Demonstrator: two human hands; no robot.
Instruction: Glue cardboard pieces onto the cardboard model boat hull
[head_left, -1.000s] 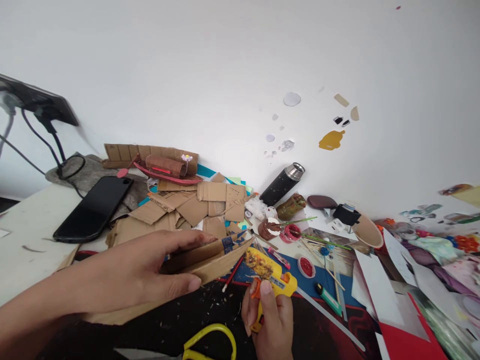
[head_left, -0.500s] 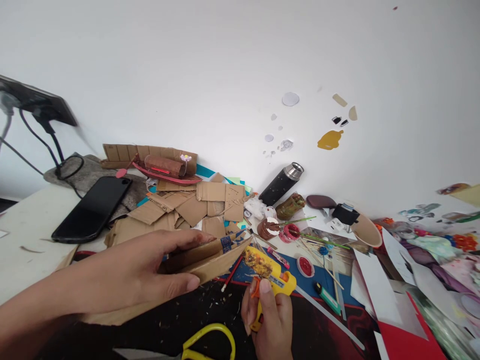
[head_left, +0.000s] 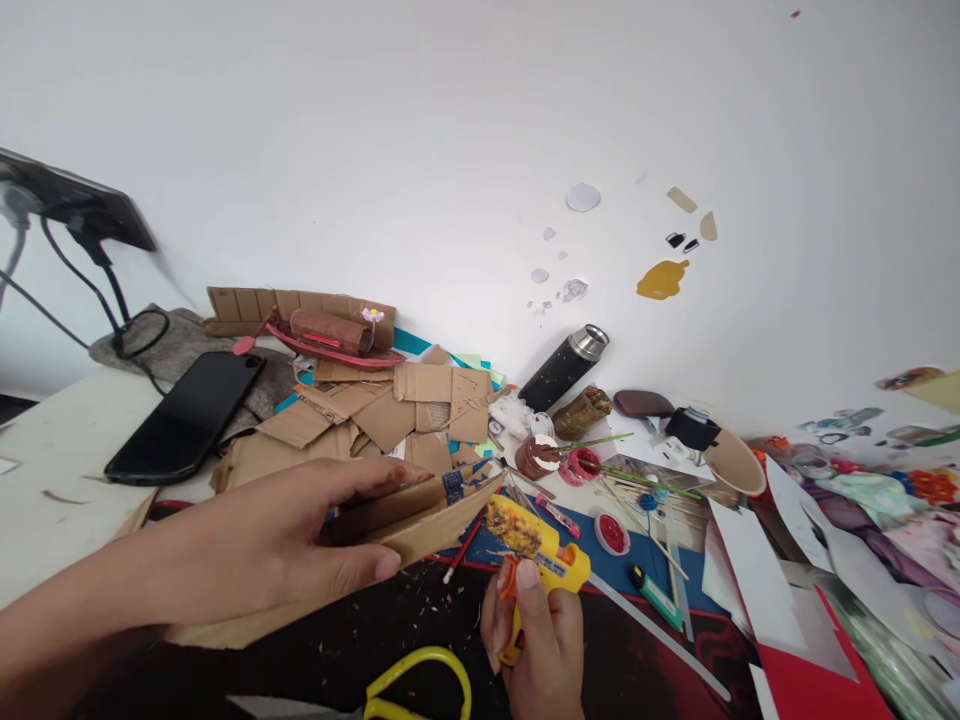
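My left hand (head_left: 262, 545) grips a folded brown cardboard piece (head_left: 427, 515), thumb below and fingers along its top edge, holding it above the dark mat. My right hand (head_left: 536, 640) is closed around a yellow glue gun (head_left: 540, 555), index finger on its orange trigger. The gun's stained nozzle end points up and left, right beside the pointed tip of the cardboard piece; whether they touch I cannot tell.
A heap of cardboard scraps (head_left: 375, 410) lies behind my hands. A black phone (head_left: 187, 415) rests at the left, a black flask (head_left: 564, 368) against the wall. Yellow scissor handles (head_left: 420, 680) lie near the front edge. Small paint pots (head_left: 577, 465), sticks and paper scraps crowd the right.
Almost nothing: my right hand and the glue gun have edged slightly left and down; the left hand and cardboard hold still.
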